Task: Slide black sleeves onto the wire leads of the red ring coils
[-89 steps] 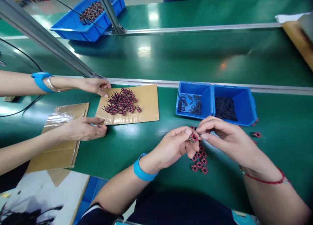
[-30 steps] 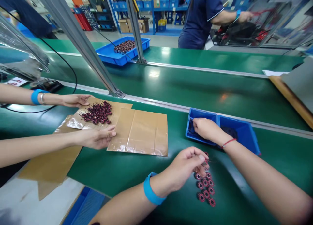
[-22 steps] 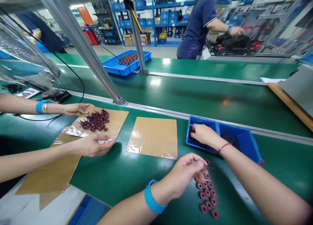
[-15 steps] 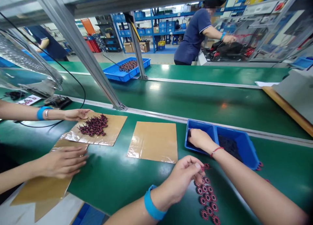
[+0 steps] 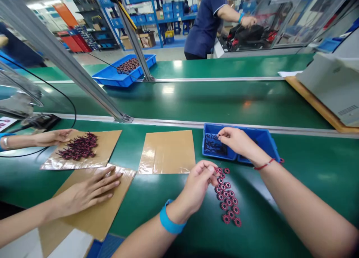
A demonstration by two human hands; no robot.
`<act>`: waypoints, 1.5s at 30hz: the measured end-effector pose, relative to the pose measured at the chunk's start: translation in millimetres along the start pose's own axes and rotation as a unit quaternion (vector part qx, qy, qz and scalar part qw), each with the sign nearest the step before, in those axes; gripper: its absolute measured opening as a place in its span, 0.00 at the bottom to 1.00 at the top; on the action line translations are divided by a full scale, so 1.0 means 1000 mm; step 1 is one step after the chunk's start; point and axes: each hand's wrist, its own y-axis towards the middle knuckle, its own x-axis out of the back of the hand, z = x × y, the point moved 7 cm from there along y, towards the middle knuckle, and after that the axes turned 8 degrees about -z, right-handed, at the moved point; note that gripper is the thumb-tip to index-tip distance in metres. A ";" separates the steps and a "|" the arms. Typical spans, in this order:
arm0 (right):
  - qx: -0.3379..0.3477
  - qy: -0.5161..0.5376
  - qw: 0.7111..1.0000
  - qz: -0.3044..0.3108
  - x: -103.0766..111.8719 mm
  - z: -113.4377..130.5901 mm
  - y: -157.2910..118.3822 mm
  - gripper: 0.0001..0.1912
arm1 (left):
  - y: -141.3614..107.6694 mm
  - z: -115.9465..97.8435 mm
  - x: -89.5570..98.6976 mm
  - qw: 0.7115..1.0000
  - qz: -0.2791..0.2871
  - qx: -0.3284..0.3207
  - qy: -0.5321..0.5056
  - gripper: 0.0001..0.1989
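One red slotted ring core (image 5: 217, 170) is between the thumb and the fingers of the left hand (image 5: 196, 185), just above the green tabletop (image 5: 151, 190). I see this hand closed in a pinch on it, although the fingertips hide most of the core. Just beside, more ring cores (image 5: 228, 201) lie in a narrow, close group, which goes from the blue bins toward the near edge of the tabletop. The right hand (image 5: 237, 141) is above the left blue bin (image 5: 218, 156), with thumb and forefinger drawn together; I cannot tell if they grip something. In this bin I see short black pieces (image 5: 213, 146). The right blue bin (image 5: 265, 137) stands directly beside it, partly covered by the hand and wrist, and both are close to the far edge. Left of the bins lies a flat cardboard sheet (image 5: 168, 151). Nearer to the left edge, another cardboard sheet (image 5: 109, 144) carries a pile of stemmed parts (image 5: 80, 146); a co-worker's hand (image 5: 57, 137) is at its left side. The co-worker's other hand (image 5: 98, 189) is spread over a third sheet (image 5: 97, 224).
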 end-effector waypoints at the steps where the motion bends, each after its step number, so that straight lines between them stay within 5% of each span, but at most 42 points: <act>1: -0.009 0.042 0.999 -0.006 0.004 -0.002 -0.003 0.06 | 0.000 0.000 0.001 1.000 0.000 0.000 -0.001 0.15; 7: -0.066 0.260 0.963 -0.006 0.016 -0.007 -0.045 0.16 | -0.002 -0.002 0.000 1.000 0.023 0.005 0.005 0.13; 12: -0.125 0.446 0.886 0.024 0.007 -0.008 -0.091 0.12 | -0.009 -0.001 -0.006 0.998 0.056 0.027 0.011 0.12; 15: -0.122 0.475 0.871 0.012 0.001 -0.009 -0.110 0.09 | -0.012 0.003 -0.009 0.996 0.076 0.051 0.018 0.13; 23: -0.056 0.447 0.893 -0.008 0.006 0.000 -0.128 0.02 | -0.017 0.008 -0.013 0.991 0.106 0.070 0.048 0.13; 45: -0.058 0.412 0.910 -0.002 0.011 0.002 -0.132 0.03 | -0.018 0.009 -0.012 0.988 0.119 0.065 0.070 0.13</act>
